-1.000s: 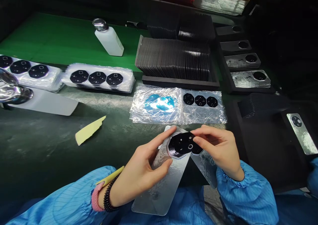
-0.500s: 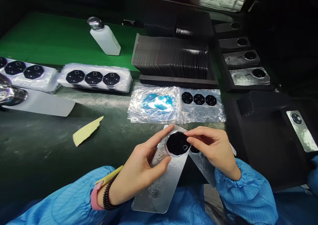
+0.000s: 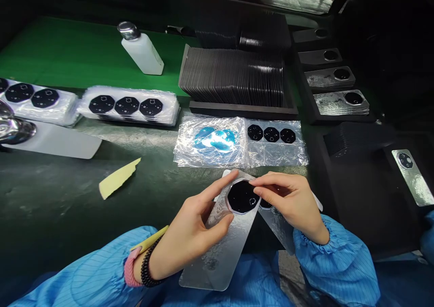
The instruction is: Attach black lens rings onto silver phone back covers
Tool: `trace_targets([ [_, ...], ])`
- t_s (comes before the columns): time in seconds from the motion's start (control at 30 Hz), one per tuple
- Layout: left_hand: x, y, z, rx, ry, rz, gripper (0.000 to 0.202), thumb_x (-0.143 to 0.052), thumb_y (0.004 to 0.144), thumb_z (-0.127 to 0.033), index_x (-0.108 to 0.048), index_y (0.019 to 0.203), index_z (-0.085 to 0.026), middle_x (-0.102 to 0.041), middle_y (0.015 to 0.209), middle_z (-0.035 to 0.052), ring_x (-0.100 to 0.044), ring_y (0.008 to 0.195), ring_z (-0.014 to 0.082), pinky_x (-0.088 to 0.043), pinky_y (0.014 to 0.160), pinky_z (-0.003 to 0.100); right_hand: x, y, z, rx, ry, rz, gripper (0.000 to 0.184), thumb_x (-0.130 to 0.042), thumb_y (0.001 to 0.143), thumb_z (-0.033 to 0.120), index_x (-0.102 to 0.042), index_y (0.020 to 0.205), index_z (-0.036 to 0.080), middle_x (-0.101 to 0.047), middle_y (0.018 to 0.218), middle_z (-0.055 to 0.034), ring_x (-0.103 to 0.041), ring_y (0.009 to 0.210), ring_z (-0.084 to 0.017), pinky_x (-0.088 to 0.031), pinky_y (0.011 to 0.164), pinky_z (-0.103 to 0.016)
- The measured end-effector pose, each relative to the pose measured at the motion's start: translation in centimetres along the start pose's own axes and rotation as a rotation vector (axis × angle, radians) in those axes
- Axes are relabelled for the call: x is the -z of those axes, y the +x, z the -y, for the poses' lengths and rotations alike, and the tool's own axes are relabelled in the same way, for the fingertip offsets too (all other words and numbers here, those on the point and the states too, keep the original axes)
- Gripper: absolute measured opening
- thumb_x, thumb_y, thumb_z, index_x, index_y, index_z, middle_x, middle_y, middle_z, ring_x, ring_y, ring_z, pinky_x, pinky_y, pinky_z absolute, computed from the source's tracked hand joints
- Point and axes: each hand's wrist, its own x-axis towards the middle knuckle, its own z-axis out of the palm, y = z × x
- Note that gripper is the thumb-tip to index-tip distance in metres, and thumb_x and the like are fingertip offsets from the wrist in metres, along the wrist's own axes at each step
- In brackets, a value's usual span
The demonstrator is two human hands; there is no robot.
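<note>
My left hand [image 3: 190,234] grips a silvery phone back cover [image 3: 220,252], thumb on its face and forefinger along its upper edge. A black octagonal lens plate [image 3: 242,196] sits in the cover's camera opening. My right hand [image 3: 288,203] is closed in a pinch at the plate's right edge, fingertips touching it. Under the right hand lies a second silvery cover [image 3: 280,228] with a dark piece just showing by the fingers. Both arms wear blue sleeves; the left wrist has a black bead bracelet and a yellow strip tucked in.
Clear film sheets with black lens plates [image 3: 271,135] and a blue film [image 3: 213,139] lie just beyond my hands. Behind them stands a tray of upright dark plates [image 3: 233,78]. More lens sheets [image 3: 127,106], a white bottle [image 3: 140,49], a yellow scrap [image 3: 117,180] and finished covers [image 3: 341,101] surround them.
The black lens plate, held tilted over the opening a second ago, now sits flat in the cover's camera opening. My right fingers moved slightly to its right edge.
</note>
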Motion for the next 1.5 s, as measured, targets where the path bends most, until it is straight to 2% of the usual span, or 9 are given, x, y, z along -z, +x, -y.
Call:
trace_targets([
  [0.17, -0.09, -0.06, 0.09, -0.018, -0.014, -0.005, 0.060, -0.060, 0.082, -0.014, -0.047, 0.138, -0.032, -0.058, 0.135, -0.0001, -0.065, 0.110, 0.0235, -0.057, 0.084, 0.023, -0.06, 0.07, 0.06, 0.004, -0.007, -0.002, 0.010, -0.069, 0.073, 0.019, -0.077, 0.076, 0.023, -0.071, 0.066, 0.0001, -0.053, 0.051, -0.010, -0.039, 0.044, -0.023],
  [0.37, -0.10, 0.05, 0.00, -0.016, -0.006, -0.002, 0.059, -0.059, 0.083, -0.013, -0.047, 0.139, -0.026, -0.059, 0.134, 0.0040, -0.062, 0.114, 0.0255, -0.055, 0.089, 0.026, -0.06, 0.04, 0.12, 0.030, -0.044, -0.011, 0.011, -0.068, 0.074, 0.019, -0.078, 0.077, 0.023, -0.070, 0.065, 0.0002, -0.049, 0.048, -0.009, -0.038, 0.043, -0.022],
  [0.53, -0.04, -0.04, -0.36, -0.037, 0.000, -0.018, 0.059, -0.060, 0.082, -0.012, -0.048, 0.138, -0.028, -0.057, 0.136, 0.0020, -0.060, 0.117, 0.0244, -0.052, 0.092, 0.025, -0.16, -0.04, 0.09, 0.053, -0.047, -0.030, 0.012, -0.068, 0.074, 0.017, -0.077, 0.077, 0.023, -0.069, 0.064, 0.0010, -0.047, 0.048, -0.008, -0.038, 0.043, -0.022],
  [0.67, 0.02, 0.03, -0.60, 0.003, 0.013, -0.014, 0.059, -0.060, 0.081, -0.012, -0.049, 0.137, -0.025, -0.057, 0.135, 0.0037, -0.060, 0.116, 0.0261, -0.053, 0.092, 0.027, -0.24, -0.08, -0.11, 0.040, -0.003, -0.035, 0.012, -0.068, 0.073, 0.017, -0.077, 0.077, 0.023, -0.069, 0.066, 0.0004, -0.049, 0.049, -0.009, -0.037, 0.043, -0.022],
  [0.87, -0.08, -0.07, 0.02, -0.024, 0.010, -0.032, 0.059, -0.061, 0.082, -0.015, -0.048, 0.138, -0.026, -0.055, 0.137, 0.0038, -0.060, 0.116, 0.0271, -0.056, 0.087, 0.027, -0.18, -0.02, -0.08, 0.025, 0.020, -0.038, 0.011, -0.069, 0.073, 0.018, -0.077, 0.078, 0.023, -0.068, 0.064, 0.0000, -0.048, 0.050, -0.009, -0.037, 0.044, -0.022],
  [1.2, -0.01, 0.07, -0.85, 0.000, 0.007, -0.032, 0.058, -0.061, 0.080, -0.011, -0.051, 0.136, -0.024, -0.057, 0.135, 0.0042, -0.059, 0.118, 0.0254, -0.052, 0.094, 0.027, -0.22, -0.10, -0.08, 0.017, -0.012, -0.036, 0.011, -0.068, 0.074, 0.020, -0.078, 0.078, 0.023, -0.067, 0.063, 0.0000, -0.047, 0.049, -0.009, -0.036, 0.043, -0.022],
  [1.3, -0.01, 0.08, -0.76, -0.001, 0.009, -0.034, 0.058, -0.061, 0.080, -0.012, -0.051, 0.136, -0.023, -0.057, 0.135, 0.0051, -0.060, 0.116, 0.0265, -0.053, 0.093, 0.028, -0.21, -0.06, -0.01, 0.010, -0.008, -0.034, 0.011, -0.068, 0.074, 0.021, -0.078, 0.078, 0.023, -0.067, 0.063, 0.0000, -0.048, 0.050, -0.009, -0.037, 0.043, -0.022],
  [1.5, -0.13, 0.14, -0.43, -0.035, 0.012, -0.039, 0.059, -0.061, 0.081, -0.011, -0.050, 0.136, -0.026, -0.056, 0.136, 0.0020, -0.063, 0.113, 0.0221, -0.054, 0.088, 0.021, -0.24, -0.04, 0.09, 0.020, -0.003, -0.038, 0.011, -0.068, 0.073, 0.018, -0.078, 0.077, 0.023, -0.067, 0.062, 0.0009, -0.047, 0.049, -0.009, -0.036, 0.043, -0.022],
])
